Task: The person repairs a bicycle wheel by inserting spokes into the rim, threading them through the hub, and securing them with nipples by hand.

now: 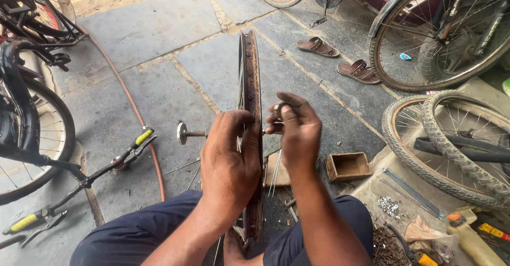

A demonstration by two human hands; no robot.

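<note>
A rusty bare bicycle rim (251, 69) stands upright on edge between my knees, its thin spokes running to a hub axle (191, 133) that sticks out to the left. My left hand (229, 162) grips the near part of the rim from the left side. My right hand (295, 130) is on the right side of the rim, fingers pinched on a small metal spoke wrench (278, 110) held against the rim. Loose spokes (275, 173) lie on the floor just below my hands.
A small wooden box (348, 166) sits to the right. Two tyred wheels (451, 149) lie at the right, a pile of nuts (389, 206) near them. A bicycle (441, 32) stands behind two sandals (340, 59). Another bicycle (32, 101), handlebar (90, 178) and hose (135, 112) are at left.
</note>
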